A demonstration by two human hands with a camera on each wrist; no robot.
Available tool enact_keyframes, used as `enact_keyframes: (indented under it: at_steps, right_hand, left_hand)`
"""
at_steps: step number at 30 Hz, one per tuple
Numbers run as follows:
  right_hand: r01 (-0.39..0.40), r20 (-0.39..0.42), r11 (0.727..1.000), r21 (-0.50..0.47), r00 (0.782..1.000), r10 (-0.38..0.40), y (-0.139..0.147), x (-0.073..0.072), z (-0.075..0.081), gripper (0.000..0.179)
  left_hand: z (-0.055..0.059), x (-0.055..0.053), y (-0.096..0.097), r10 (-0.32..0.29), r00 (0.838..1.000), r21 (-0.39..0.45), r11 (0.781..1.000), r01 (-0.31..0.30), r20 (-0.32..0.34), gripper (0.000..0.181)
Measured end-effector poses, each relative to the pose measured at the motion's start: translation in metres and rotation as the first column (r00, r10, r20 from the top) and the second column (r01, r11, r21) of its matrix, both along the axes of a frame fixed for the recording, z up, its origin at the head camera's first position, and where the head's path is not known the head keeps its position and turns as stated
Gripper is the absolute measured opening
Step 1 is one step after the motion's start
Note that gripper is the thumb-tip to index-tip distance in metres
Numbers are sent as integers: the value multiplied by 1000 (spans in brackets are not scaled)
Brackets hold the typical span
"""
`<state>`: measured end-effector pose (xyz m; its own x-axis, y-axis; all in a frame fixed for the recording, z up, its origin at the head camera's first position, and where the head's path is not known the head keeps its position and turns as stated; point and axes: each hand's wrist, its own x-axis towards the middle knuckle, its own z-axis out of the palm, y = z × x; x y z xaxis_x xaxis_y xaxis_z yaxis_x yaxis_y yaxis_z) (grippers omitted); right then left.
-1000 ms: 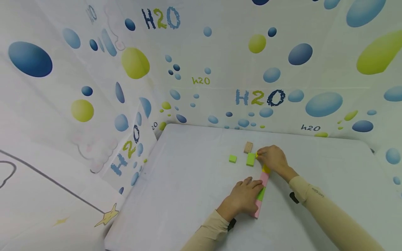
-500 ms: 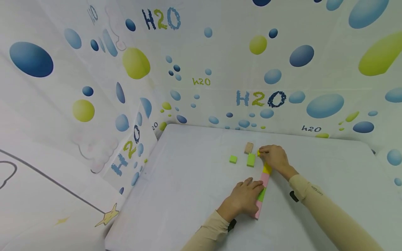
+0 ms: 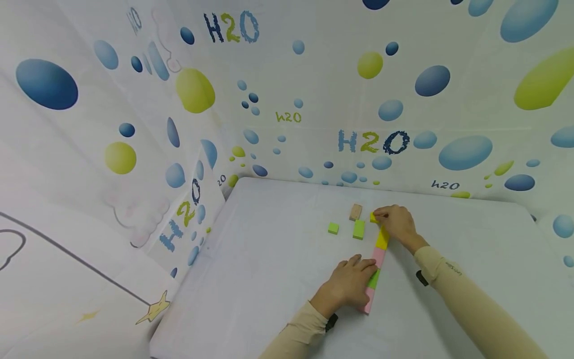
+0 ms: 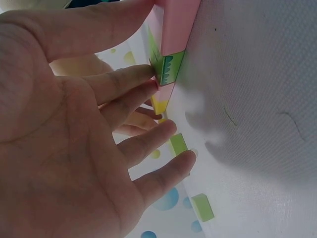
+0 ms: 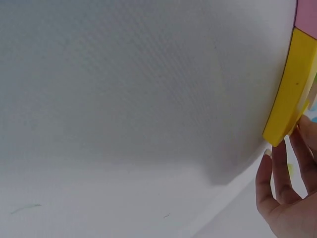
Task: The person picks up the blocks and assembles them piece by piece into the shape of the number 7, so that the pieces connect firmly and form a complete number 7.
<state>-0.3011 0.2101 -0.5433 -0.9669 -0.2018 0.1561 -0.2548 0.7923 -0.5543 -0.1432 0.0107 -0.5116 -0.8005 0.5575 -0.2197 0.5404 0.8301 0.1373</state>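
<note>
A row of flat blocks lies on the white table: a pink block (image 3: 368, 302) nearest, then a green block (image 3: 373, 279), another pink block (image 3: 378, 257) and a yellow block (image 3: 382, 240). The left hand (image 3: 351, 281) touches the row's left side with thumb and fingertips, its fingers fairly straight. In the left wrist view its index finger meets the green block (image 4: 168, 69). At the far end the right hand (image 3: 398, 222) pinches a small yellow block (image 3: 373, 217), partly hidden by its fingers. The right wrist view shows the long yellow block (image 5: 292, 87) beside that hand's fingertips.
Left of the row's far end lie a green rectangular block (image 3: 358, 229), a small green block (image 3: 333, 228) and a tan wooden block (image 3: 356, 212). The white table (image 3: 260, 259) meets a printed backdrop (image 3: 314, 139) behind and on the left.
The right hand has shifted slightly away and to the right with the small yellow block, and more of the yellow block ending the row shows. The left hand stays in place.
</note>
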Motion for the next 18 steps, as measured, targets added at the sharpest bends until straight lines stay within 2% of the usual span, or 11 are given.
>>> enact_keyframes:
  at_steps: [7,18]
  right_hand:
    - [15,26,1000,25,1000,-16,5,-1,-3,21]
    - [21,44,998,58,999,-23,7,-2,-1,25]
  left_hand:
    - [0,1,-1,1,1000,4,1000,-1,9,73]
    - [-5,3,-3,-9,1000,3,1000,9,-14,73]
